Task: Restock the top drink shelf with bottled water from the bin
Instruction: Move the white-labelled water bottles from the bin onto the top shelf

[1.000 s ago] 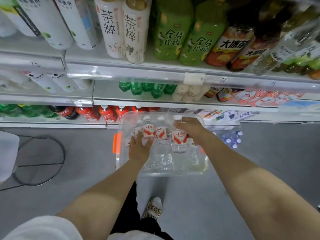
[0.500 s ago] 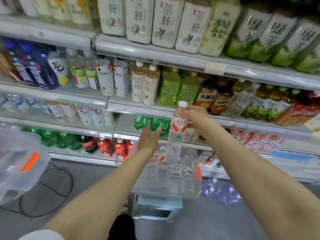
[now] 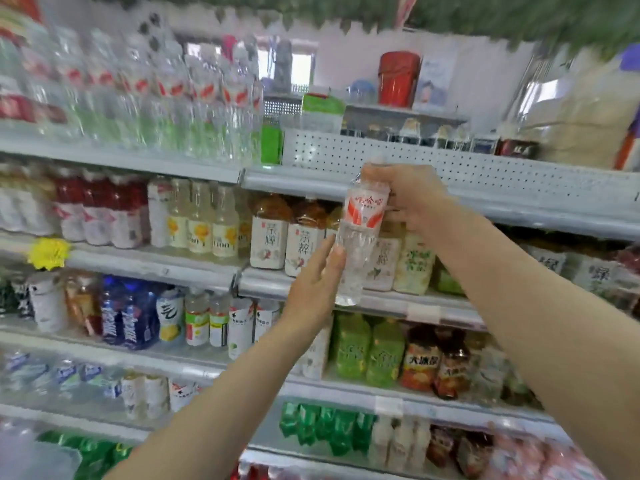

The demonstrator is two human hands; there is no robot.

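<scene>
head: right hand (image 3: 407, 199) grips water bottle (image 3: 358, 237).

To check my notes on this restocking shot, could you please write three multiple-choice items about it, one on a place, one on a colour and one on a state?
1. Where is the water bottle?
A) standing on the top shelf
B) held in the air before the shelves
C) lying on the floor

2. What colours is its label?
A) red and white
B) blue
C) green

3. What is the right hand doing?
A) hanging empty
B) pressing a shelf edge
C) gripping the bottle near its top

Answers: B, its base rests on no shelf; A, red marks on white wrap its upper body; C, fingers curl round its neck.
</scene>
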